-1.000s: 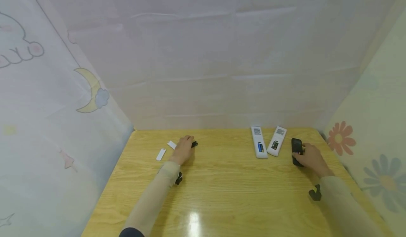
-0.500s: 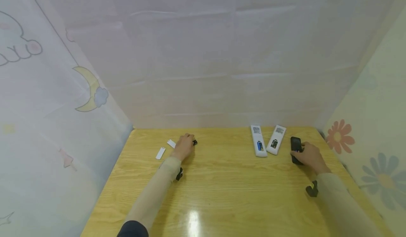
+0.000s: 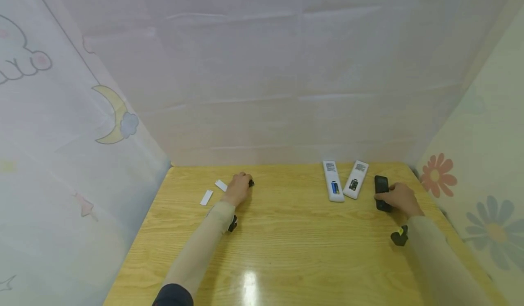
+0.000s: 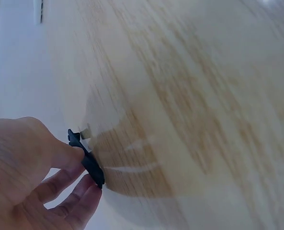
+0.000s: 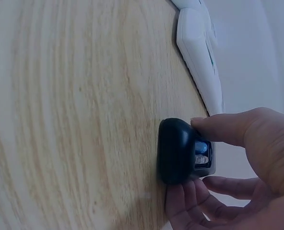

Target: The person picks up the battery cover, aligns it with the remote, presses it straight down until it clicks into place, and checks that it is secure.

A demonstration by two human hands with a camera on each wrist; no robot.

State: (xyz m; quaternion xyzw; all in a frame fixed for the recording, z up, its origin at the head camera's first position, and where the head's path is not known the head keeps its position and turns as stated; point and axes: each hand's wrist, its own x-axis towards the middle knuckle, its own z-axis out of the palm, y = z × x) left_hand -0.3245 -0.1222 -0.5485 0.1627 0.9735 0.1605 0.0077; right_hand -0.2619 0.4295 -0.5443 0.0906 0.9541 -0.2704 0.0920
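My left hand [image 3: 239, 188] pinches a black battery cover [image 4: 91, 163] between thumb and fingers, tilted up on edge at the tabletop in the left wrist view. Two white battery covers [image 3: 206, 198] lie beside this hand. On the right, my right hand [image 3: 402, 198] grips a black remote control [image 5: 175, 151], thumb on one side and fingers on the other. Its battery compartment is uncovered, and batteries [image 5: 201, 153] show inside. To the left of it lie two white remote controls, one [image 3: 334, 181] straighter and one [image 3: 356, 179] slanted, both with uncovered battery compartments.
The wooden table [image 3: 278, 233] ends against a pale fabric backdrop [image 3: 245, 92]. Patterned side walls stand at left [image 3: 82, 160] and right [image 3: 483, 169]. A small black device [image 3: 399, 236] sits at the right wrist.
The black battery cover in my left hand has turned, and less of it shows past the fingers. My right hand keeps its grip on the black remote control, its wrist shifting slightly.
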